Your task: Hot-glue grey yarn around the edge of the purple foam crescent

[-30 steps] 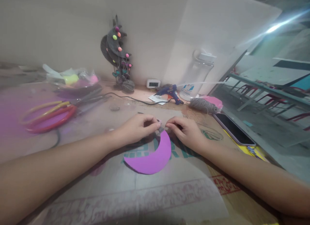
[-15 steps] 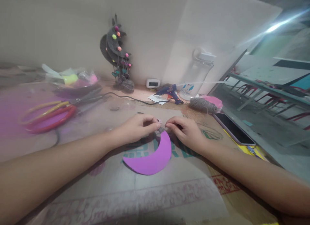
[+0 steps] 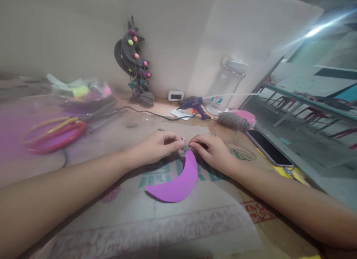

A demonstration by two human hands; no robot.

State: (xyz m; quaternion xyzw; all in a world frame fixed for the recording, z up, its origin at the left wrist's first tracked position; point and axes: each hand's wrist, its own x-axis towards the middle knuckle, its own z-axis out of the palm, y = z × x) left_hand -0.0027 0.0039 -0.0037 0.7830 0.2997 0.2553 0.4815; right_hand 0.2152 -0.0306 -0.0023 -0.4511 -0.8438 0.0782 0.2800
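Observation:
A purple crescent cutout [image 3: 178,188] hangs tilted over the work surface, its upper tip wrapped in grey yarn [image 3: 186,149]. My left hand [image 3: 160,147] is closed in a pinch on that wrapped tip. Close beside it, fingertips almost meeting, my right hand [image 3: 210,149] pinches what looks like the yarn; the strand itself is barely visible between the fingers. Behind my right hand lies a grey yarn ball [image 3: 234,120], with loose loops of strand on the cardboard.
A blue glue gun [image 3: 195,104], a small digital clock [image 3: 176,96] and a clear bottle [image 3: 225,88] stand along the wall. A phone [image 3: 269,147] lies right; scissors [image 3: 57,134] and a plastic bag [image 3: 83,90] left. A decorated grey crescent [image 3: 131,51] leans at the back.
The crescent has turned slightly, its lower left point shifting to the right and down. My right hand has edged a little left, closer to my left hand.

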